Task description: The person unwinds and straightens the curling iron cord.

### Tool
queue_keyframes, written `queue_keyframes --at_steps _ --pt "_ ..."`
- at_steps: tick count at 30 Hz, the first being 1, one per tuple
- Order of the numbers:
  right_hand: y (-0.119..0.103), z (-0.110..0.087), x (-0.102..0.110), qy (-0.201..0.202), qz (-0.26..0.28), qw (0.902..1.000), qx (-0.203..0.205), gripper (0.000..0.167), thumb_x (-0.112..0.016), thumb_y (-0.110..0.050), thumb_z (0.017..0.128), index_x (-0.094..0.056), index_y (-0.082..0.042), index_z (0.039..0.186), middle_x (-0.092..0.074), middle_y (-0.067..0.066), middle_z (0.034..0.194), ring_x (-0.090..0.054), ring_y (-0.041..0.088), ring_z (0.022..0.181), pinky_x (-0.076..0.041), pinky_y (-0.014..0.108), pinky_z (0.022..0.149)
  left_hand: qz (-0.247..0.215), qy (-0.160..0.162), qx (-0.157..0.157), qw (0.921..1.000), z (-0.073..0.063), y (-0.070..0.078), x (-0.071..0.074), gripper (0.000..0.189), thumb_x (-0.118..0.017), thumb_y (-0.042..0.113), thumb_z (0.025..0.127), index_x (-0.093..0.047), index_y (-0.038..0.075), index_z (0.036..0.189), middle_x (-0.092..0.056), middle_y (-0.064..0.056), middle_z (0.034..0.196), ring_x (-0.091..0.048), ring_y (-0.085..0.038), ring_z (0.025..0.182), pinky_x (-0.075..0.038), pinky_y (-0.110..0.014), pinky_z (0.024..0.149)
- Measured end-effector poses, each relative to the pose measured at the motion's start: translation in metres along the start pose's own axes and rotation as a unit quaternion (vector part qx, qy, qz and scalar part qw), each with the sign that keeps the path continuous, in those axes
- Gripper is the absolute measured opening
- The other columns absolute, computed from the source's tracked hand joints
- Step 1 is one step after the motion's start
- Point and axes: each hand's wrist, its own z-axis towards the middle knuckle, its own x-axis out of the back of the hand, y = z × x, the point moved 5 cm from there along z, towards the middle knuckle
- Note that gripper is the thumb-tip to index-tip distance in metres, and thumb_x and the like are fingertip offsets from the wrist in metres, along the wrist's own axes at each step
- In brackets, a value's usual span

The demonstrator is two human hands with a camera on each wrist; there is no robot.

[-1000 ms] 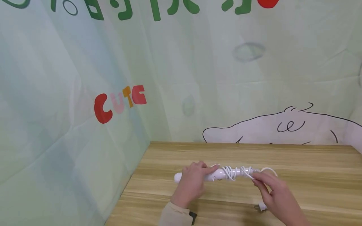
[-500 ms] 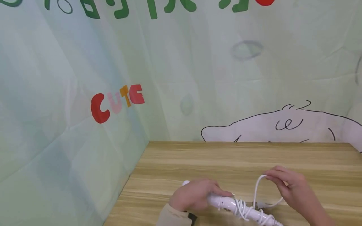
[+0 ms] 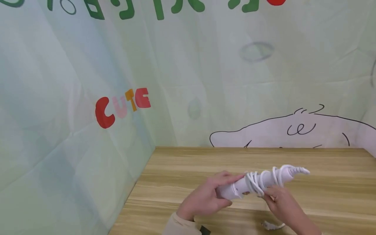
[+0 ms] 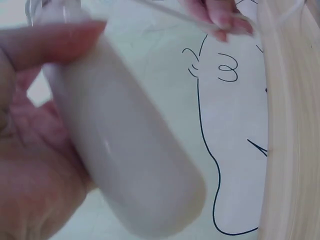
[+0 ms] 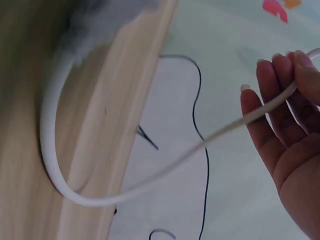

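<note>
A white stick-shaped appliance (image 3: pixel 226 192), like a hair iron, is held up over the table at a slant, its ribbed cord end up to the right. My left hand (image 3: pixel 204 197) grips its body; in the left wrist view, the thumb and fingers wrap round the smooth barrel (image 4: pixel 130 145). Several turns of white cord (image 3: pixel 255 184) circle the other half. My right hand (image 3: pixel 283 205) is just under these turns. In the right wrist view, the cord (image 5: pixel 175 162) runs between the right thumb and fingers (image 5: pixel 270 145). The plug end (image 3: pixel 268 225) hangs low below the right hand.
The wooden table (image 3: pixel 182 160) ends at the back against a pale green printed curtain (image 3: pixel 188 71), which also covers the left side. A black piece (image 3: pixel 205 230) sits at the left wrist by the beige sleeve (image 3: pixel 179 225).
The appliance dipped at its right end, then rose to a slant with that end up. My right hand drew the cord up and out, then brought it down under the body.
</note>
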Motion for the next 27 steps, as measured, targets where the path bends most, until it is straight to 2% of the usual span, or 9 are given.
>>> queue_keyframes --at_steps 3,7,10,14,16,18,22,25,27 --pt "-0.011 0.000 -0.016 -0.062 0.075 0.9951 -0.019 0.009 -0.076 -0.004 0.080 -0.073 -0.012 0.080 -0.062 -0.013 0.077 -0.052 -0.003 0.069 -0.043 0.015 0.058 -0.007 0.067 0.037 0.9971 0.001 -0.004 0.003 0.081 -0.072 -0.016 0.075 -0.052 0.016 0.146 -0.059 -0.004 0.123 -0.055 -0.013 0.104 -0.050 -0.028 0.084" --pt "-0.015 -0.001 -0.026 -0.124 0.104 0.9860 -0.039 0.024 -0.076 0.009 0.075 -0.072 -0.014 0.080 -0.062 -0.013 0.081 -0.056 -0.001 0.074 -0.049 0.020 0.060 0.058 0.132 0.072 0.9869 0.001 -0.009 0.009 0.084 -0.071 -0.017 0.073 -0.052 0.019 0.146 -0.060 -0.005 0.121 -0.056 -0.015 0.102 -0.049 -0.029 0.082" --pt "-0.012 -0.003 -0.026 -0.149 0.090 0.9811 -0.085 0.019 -0.076 0.005 0.078 -0.072 -0.012 0.084 -0.066 -0.008 0.086 -0.060 0.004 0.079 -0.053 0.029 0.064 0.121 0.146 0.079 0.9786 0.001 -0.011 0.009 0.085 -0.069 -0.018 0.072 -0.053 0.021 0.145 -0.061 -0.005 0.118 -0.057 -0.015 0.100 -0.050 -0.029 0.082" --pt "-0.014 0.001 -0.023 -0.168 0.083 0.9685 -0.164 0.022 -0.078 -0.011 0.084 -0.073 -0.008 0.105 -0.071 -0.001 0.105 -0.065 0.013 0.094 -0.054 0.036 0.076 0.189 0.141 0.087 0.9679 0.003 -0.012 0.005 0.084 -0.066 -0.017 0.072 -0.055 0.024 0.144 -0.061 -0.005 0.112 -0.056 -0.016 0.097 -0.050 -0.030 0.081" --pt "-0.018 0.006 -0.019 -0.147 0.110 0.9618 -0.203 0.028 -0.077 -0.017 0.086 -0.071 -0.010 0.113 -0.071 -0.003 0.111 -0.064 0.014 0.102 -0.054 0.036 0.080 0.221 0.140 0.090 0.9609 0.005 -0.012 0.003 0.084 -0.067 -0.017 0.071 -0.056 0.025 0.143 -0.062 -0.003 0.110 -0.057 -0.016 0.096 -0.050 -0.031 0.081" --pt "-0.023 0.010 -0.014 -0.099 0.160 0.9525 -0.239 0.021 -0.074 -0.015 0.089 -0.071 -0.013 0.110 -0.071 -0.006 0.108 -0.064 0.010 0.103 -0.054 0.032 0.080 0.256 0.143 0.087 0.9520 0.006 -0.011 0.000 0.085 -0.067 -0.016 0.070 -0.057 0.027 0.142 -0.062 -0.002 0.109 -0.057 -0.017 0.093 -0.050 -0.032 0.079" --pt "-0.031 0.015 -0.006 -0.009 0.270 0.9170 -0.293 0.013 -0.068 -0.002 0.091 -0.070 -0.008 0.103 -0.073 0.001 0.096 -0.067 0.009 0.091 -0.054 0.026 0.074 0.314 0.154 0.081 0.9333 0.007 -0.011 -0.005 0.089 -0.070 -0.016 0.064 -0.059 0.029 0.140 -0.064 -0.001 0.108 -0.059 -0.018 0.089 -0.050 -0.035 0.074" --pt "-0.032 0.016 -0.003 0.013 0.323 0.8986 -0.296 0.012 -0.065 0.004 0.091 -0.068 -0.001 0.102 -0.071 0.007 0.090 -0.069 0.016 0.080 -0.056 0.028 0.070 0.353 0.150 0.102 0.9179 0.007 -0.014 -0.009 0.093 -0.072 -0.013 0.059 -0.059 0.031 0.140 -0.064 -0.001 0.109 -0.059 -0.019 0.091 -0.046 -0.034 0.070" --pt "-0.033 0.017 -0.001 0.010 0.343 0.8957 -0.282 0.015 -0.063 0.006 0.092 -0.067 0.000 0.104 -0.068 0.006 0.085 -0.068 0.018 0.073 -0.056 0.029 0.064 0.377 0.138 0.129 0.9066 0.007 -0.018 -0.012 0.094 -0.075 -0.010 0.058 -0.059 0.033 0.140 -0.064 -0.001 0.110 -0.058 -0.020 0.092 -0.043 -0.032 0.068"
